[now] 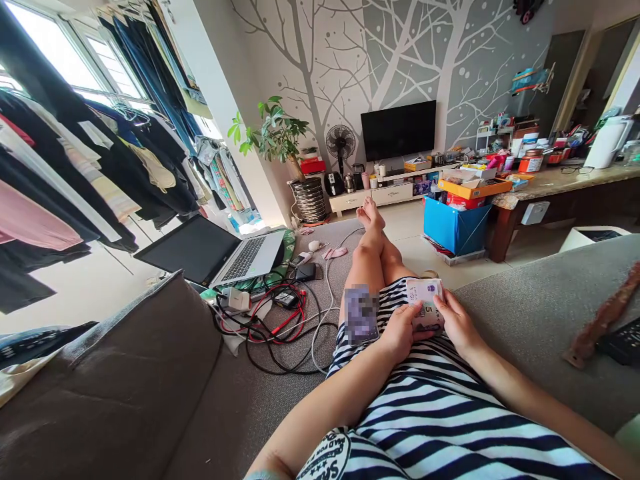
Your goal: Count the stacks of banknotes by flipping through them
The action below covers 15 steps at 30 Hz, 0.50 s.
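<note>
Between my hands, above the striped cloth on my lap, are banknotes (425, 293) with a 5 showing on the lower part. My left hand (400, 333) grips their left edge, thumb on top. From the other side my right hand (457, 323) pinches the right edge with its thumb over the face. Whether there is one note or several cannot be made out. A flat rectangular thing (361, 315), pixelated and like a phone in shape, lies on my thigh left of my left hand.
To the left on the grey sofa (280, 413) are an open laptop (253, 260) and tangled cables (280, 327). A dark cushion (140, 380) stands nearer. Beyond my feet are a television (399, 130) and potted plant (307, 200). A blue box (456, 227) stands beside the cluttered table (590, 180).
</note>
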Tool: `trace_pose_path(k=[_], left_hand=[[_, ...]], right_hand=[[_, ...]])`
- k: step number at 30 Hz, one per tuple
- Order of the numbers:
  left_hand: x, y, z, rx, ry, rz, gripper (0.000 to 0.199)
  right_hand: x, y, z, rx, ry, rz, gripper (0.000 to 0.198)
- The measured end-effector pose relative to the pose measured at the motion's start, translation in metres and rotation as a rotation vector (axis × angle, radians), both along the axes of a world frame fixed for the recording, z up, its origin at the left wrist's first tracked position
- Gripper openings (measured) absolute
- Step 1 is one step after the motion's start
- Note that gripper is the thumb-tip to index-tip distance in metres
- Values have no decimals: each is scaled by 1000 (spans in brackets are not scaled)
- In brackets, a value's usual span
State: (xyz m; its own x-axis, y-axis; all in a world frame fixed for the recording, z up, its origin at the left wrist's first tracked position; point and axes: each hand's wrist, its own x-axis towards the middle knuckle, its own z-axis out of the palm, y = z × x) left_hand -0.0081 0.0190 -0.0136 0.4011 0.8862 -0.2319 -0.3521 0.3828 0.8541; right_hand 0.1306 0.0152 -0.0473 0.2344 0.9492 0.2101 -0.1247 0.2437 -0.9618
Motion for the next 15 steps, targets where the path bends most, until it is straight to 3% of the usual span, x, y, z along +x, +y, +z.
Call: trace_pose_path(k=[4,10,15], left_hand=[[1,-5,-1,157,107,-75,38],[0,0,5,307,266,-38,48],[2,10,12,239,176,91,54]], right_hand=[[-1,-2,7,-8,42,-13,53],[5,-10,28,57,23,208,56],[12,-7,30,8,-21,257,52]])
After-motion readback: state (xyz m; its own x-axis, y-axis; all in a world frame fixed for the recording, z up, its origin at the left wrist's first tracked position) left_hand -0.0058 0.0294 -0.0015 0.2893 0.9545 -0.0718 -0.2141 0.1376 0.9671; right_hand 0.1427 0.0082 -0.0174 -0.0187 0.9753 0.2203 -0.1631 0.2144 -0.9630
